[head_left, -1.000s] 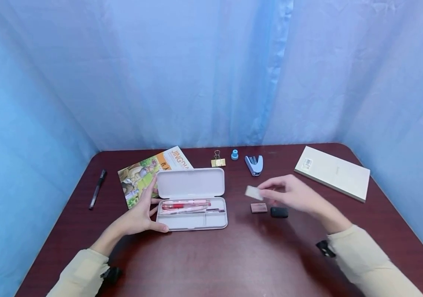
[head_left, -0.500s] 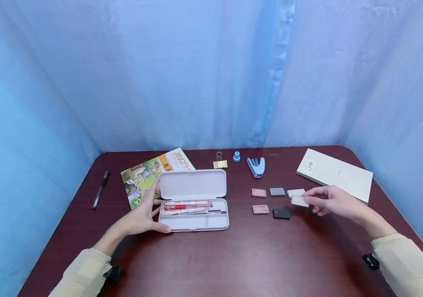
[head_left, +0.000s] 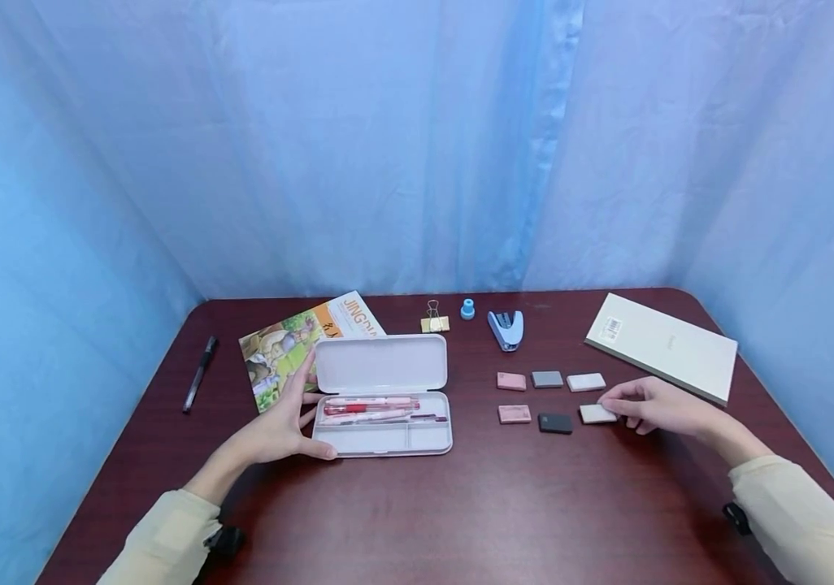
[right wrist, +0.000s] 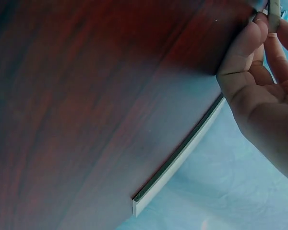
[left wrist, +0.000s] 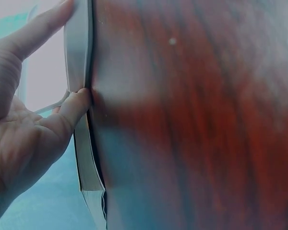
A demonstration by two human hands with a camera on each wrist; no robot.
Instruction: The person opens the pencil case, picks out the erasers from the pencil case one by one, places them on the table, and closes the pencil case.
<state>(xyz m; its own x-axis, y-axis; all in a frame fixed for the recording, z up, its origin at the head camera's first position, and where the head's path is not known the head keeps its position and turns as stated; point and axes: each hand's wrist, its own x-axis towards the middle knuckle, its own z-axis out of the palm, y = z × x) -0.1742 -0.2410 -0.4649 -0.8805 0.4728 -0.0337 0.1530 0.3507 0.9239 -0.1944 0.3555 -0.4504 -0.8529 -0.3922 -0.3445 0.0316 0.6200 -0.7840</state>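
Note:
The left hand (head_left: 281, 422) grips the left end of a white pencil case (head_left: 380, 441), its thumb at the front corner and its fingers along the side and back. The case lies with its lid raised, and pink and red pens (head_left: 369, 408) fill the rear compartment. At the right, the right hand (head_left: 658, 406) pinches the right end of a white eraser (head_left: 596, 413), which is down at the table top. Beside it lie a black eraser (head_left: 555, 423) and a pink eraser (head_left: 514, 414). Behind are another pink eraser (head_left: 511, 381), a grey eraser (head_left: 547, 379) and another white eraser (head_left: 586, 382).
A picture book (head_left: 278, 349) lies partly behind the case, with a black pen (head_left: 200, 374) farther left. Along the back are a gold binder clip (head_left: 435, 324), a small blue object (head_left: 467, 309) and a blue stapler (head_left: 507, 331). A cream book (head_left: 666, 348) lies at the right.
The right hand has carried the white eraser rightward and lowered it to the table, right of the black one. The left hand has stayed on the pencil case.

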